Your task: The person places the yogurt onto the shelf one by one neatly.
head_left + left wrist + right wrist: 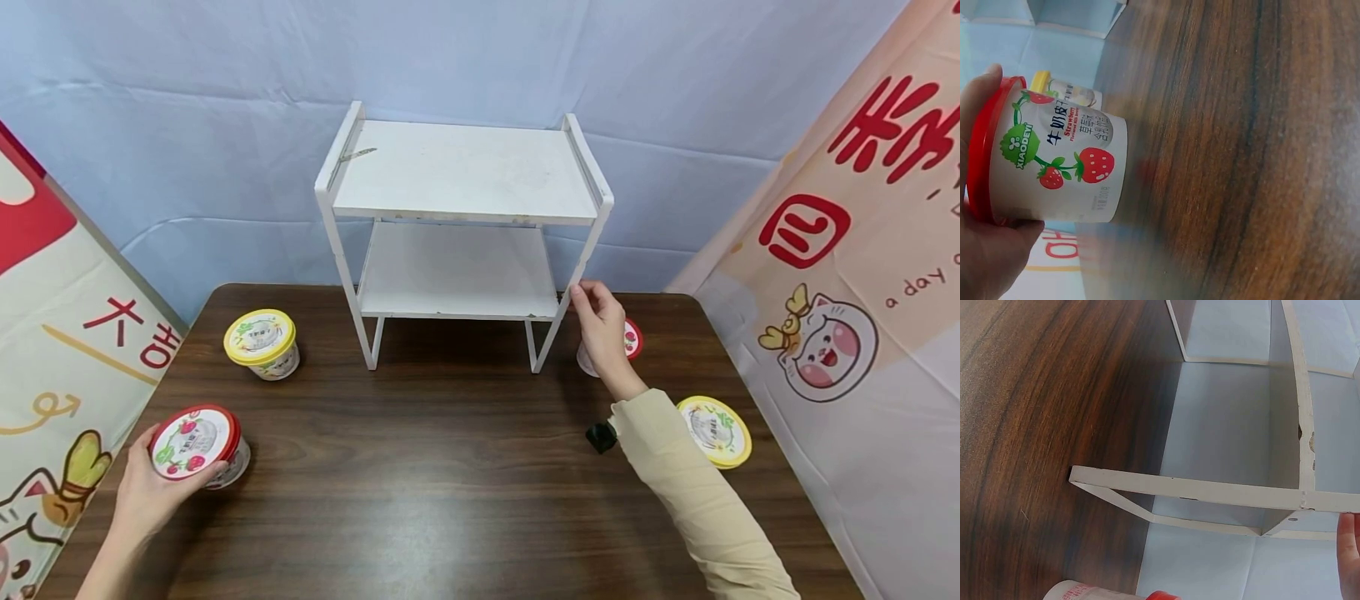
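My left hand (150, 487) grips a paper cup with a red lid (193, 442), printed with strawberries. In the left wrist view the strawberry cup (1063, 156) is close to the tabletop; whether its base touches I cannot tell. A white two-tier shelf rack (465, 171) stands at the back of the table. At its right front leg, my right hand (606, 333) touches the frame with its fingertips. The right wrist view shows straight fingers (1349, 547) against the rack's side bar (1210, 490). Behind that hand, another red-lidded cup (633, 338) is partly hidden.
A yellow-lidded cup (262, 343) stands at the table's left back. Another yellow-lidded cup (716, 432) sits on the right, partly behind the right sleeve (693, 492). Printed cloths flank the wooden table (420, 467), with a pale blue cloth (465, 58) behind.
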A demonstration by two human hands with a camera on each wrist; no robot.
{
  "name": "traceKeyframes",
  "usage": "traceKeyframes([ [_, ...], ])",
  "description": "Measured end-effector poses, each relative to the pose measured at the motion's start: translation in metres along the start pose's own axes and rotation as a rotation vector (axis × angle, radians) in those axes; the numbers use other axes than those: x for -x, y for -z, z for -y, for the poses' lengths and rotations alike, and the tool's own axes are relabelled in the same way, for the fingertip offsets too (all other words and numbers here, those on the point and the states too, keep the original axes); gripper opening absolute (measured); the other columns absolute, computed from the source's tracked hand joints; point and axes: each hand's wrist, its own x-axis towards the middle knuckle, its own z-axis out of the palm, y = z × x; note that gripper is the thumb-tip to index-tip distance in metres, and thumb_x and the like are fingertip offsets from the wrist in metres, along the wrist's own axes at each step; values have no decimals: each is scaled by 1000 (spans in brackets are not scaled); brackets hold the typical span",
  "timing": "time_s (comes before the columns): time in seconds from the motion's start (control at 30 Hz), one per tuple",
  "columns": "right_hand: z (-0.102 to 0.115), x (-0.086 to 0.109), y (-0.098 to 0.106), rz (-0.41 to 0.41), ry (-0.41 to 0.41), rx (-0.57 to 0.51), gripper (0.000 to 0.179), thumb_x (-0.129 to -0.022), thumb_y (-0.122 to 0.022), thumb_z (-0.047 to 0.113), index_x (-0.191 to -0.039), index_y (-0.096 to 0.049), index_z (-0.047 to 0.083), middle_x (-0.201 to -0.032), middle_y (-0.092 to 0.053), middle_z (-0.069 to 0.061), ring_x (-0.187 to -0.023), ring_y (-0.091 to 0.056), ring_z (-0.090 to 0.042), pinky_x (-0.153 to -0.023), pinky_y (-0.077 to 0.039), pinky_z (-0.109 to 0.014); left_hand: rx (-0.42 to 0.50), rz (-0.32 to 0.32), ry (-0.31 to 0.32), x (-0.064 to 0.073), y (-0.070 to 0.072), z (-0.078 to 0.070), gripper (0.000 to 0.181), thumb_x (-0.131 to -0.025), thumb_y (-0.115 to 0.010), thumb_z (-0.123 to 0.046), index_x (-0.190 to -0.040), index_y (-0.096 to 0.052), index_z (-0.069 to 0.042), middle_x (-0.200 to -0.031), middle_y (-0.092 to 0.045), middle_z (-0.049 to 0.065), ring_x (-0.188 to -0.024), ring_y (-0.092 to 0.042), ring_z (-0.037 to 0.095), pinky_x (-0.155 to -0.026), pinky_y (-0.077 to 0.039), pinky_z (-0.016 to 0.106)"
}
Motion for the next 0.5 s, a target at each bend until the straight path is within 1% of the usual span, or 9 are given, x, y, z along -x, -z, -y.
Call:
traceKeyframes([
  [0.07,0,0,0,2,-1,-1,24,-92,-50,3,-98,-54,-19,-90,-57,-35,-72,-55,-8,-69,-45,-11,0,-10,-4,0,-1,0,105,-69,-79,-28,-140,-10,7,-129,-26,35,-115,-29,49,-90,-26,63],
  [0.17,-1,0,0,0,0,3,24,-92,-49,3,-98,-54,-19,-89,-57,-34,-73,-56,-13,-68,-45,-11,-2,-18,-9,0,-1,-2,104,-69,-79,-28,-140,-12,6,-129,-27,34,-114,-30,48,-89,-27,63],
  [0.23,-1,0,0,-1,3,5,23,-92,-49,3,-98,-54,-19,-89,-57,-35,-72,-56,-10,-68,-45,-11,0,-18,-14,-1,-2,-3,103,-69,-79,-28,-140,-12,6,-129,-28,34,-114,-30,47,-89,-27,62],
  [0.4,-1,0,0,-1,4,1,23,-92,-49,3,-97,-54,-19,-89,-57,-35,-73,-56,-10,-68,-45,-11,-3,-16,-25,-3,-2,-8,104,-68,-80,-28,-140,-13,5,-130,-28,33,-114,-30,46,-89,-27,62],
  [0.47,-1,0,0,0,2,-4,23,-92,-50,3,-97,-54,-19,-89,-57,-35,-74,-56,-15,-69,-45,-11,-7,-18,-34,-4,-2,-11,104,-68,-80,-28,-140,-13,5,-129,-29,33,-114,-31,46,-88,-28,62],
  [0.5,-1,0,0,0,2,-4,23,-92,-50,3,-97,-54,-19,-89,-57,-34,-74,-56,-16,-69,-45,-12,-11,-18,-38,-4,-2,-13,104,-68,-80,-29,-140,-14,5,-129,-29,33,-113,-31,46,-88,-28,61],
])
